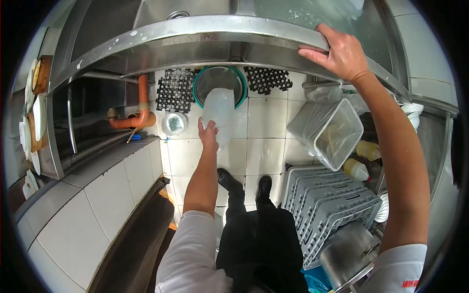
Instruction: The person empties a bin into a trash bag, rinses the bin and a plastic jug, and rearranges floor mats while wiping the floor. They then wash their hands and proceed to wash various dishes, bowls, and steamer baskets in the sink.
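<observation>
My left hand (209, 133) is closed on a translucent whitish plastic container (218, 106), held low over the tiled floor. The container's far end overlaps a dark bucket with a green rim (196, 97), which stands below the sink. Up at the right, my right hand (342, 51) grips the front rim of the steel sink (234, 24), thumb on the near side and fingers over the top. Water drops show on its skin. Cloudy water (312, 14) fills the basin beyond that hand.
Black rubber mats (176, 88) flank the bucket, and a small white tub (174, 123) sits near an orange drain pipe (143, 95). To the right are a lined clear bin (337, 134), yellow-liquid bottles (356, 169) and grey crates (327, 205). A tiled ledge (107, 190) runs along the left.
</observation>
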{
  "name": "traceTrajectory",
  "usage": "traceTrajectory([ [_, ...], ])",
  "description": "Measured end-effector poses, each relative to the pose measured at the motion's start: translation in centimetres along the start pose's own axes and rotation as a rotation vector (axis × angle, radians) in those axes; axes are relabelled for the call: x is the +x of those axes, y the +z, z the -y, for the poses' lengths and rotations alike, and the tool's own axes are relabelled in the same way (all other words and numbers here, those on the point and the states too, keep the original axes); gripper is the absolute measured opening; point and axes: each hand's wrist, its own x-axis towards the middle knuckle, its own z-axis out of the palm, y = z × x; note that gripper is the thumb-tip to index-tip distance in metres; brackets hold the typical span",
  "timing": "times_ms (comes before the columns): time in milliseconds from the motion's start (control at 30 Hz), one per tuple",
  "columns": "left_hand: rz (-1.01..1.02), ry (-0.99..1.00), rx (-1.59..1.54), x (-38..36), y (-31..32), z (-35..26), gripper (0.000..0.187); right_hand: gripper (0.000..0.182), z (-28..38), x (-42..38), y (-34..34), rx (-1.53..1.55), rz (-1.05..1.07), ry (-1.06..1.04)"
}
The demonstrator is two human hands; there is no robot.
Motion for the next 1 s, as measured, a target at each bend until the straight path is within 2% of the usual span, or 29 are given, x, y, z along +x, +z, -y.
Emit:
traceTrajectory([
  [233,-0.191,0.078,-0.117,0.7,-1.2,-0.4,0.073,0.061,0.0,0.1,-0.1,0.016,-0.005,0.001],
  [333,-0.237,0.109,-0.003,0.2,-2.7,-1.2,0.077,0.061,-0.1,0.1,0.0,0.031,-0.016,0.0],
  [467,-0.327,0.27,0.498,0.5,-6.6,0.3,0.08,0.061,-0.1,0.0,0.0,0.051,-0.042,0.004],
  [567,-0.383,0.198,0.901,-0.7,-8.0,-0.1,0.081,0.061,0.0,-0.1,0.0,0.045,-0.026,0.026],
  [667,-0.284,0.295,0.907,-0.2,-9.3,1.5,0.083,0.056,0.1,-0.1,-0.3,0.039,0.001,0.031],
  [767,-0.209,0.238,1.056,-0.2,-8.2,1.8,0.082,0.058,-0.2,-0.2,-0.1,0.045,-0.017,0.016],
  [900,-0.115,0.242,0.959,-0.2,-5.4,2.1,0.078,0.06,0.0,-0.1,-0.2,0.058,-0.019,0.022],
  [1000,-0.056,0.041,0.485,0.4,-3.2,2.1,0.079,0.06,0.0,-0.1,-0.4,0.068,-0.059,-0.003],
])
